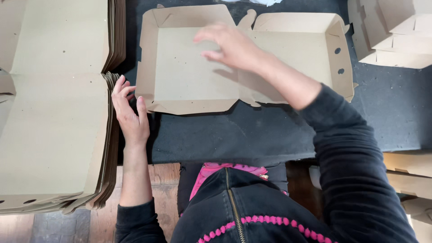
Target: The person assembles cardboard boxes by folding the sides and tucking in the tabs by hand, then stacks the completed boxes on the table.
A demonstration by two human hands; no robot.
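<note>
Head view: one brown cardboard clamshell box lies opened flat on the dark table, its two tray halves side by side, both holding nothing. Right hand hovers over the left tray half, fingers spread, gripping nothing. Left hand rests open, fingers loosely extended, between the box's left edge and a thick stack of flat cardboard blanks. Folded boxes are nested together at the upper right corner, their contents not visible.
</note>
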